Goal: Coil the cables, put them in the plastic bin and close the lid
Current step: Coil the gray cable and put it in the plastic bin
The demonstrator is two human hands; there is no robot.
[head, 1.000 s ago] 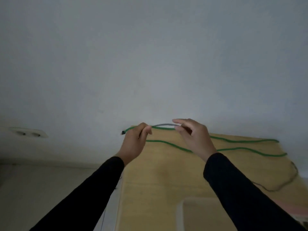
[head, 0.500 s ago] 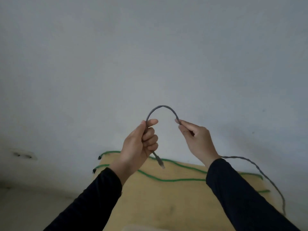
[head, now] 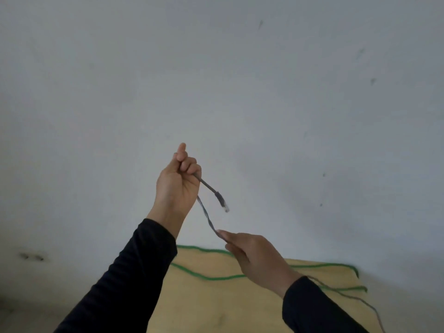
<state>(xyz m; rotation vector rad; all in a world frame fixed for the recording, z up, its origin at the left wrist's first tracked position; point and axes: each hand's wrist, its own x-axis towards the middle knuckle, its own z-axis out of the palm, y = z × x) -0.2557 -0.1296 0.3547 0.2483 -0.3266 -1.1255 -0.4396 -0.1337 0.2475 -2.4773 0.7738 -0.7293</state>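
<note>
Head view: the left hand [head: 177, 186] is raised in front of the wall [head: 240, 80], fingers curled shut around the grey cable [head: 207, 217], thumb pointing up. From that fist a short end sticks out to the lower right and finishes in a clear plug [head: 223, 205]; a second strand drops from the bottom of the fist down to the right hand [head: 257, 259]. The right hand sits lower, palm turned down, pinching that strand between thumb and fingertips. Past the right wrist the same cable trails off along the right side of the wooden table [head: 197, 304] toward the bottom edge of the frame.

Two cables show: the grey one held in the air by both hands, and one green cable [head: 216, 278] lying loose in long bends on the far part of the table. Both forearms wear black sleeves [head: 134, 280]. No container shows in this frame.
</note>
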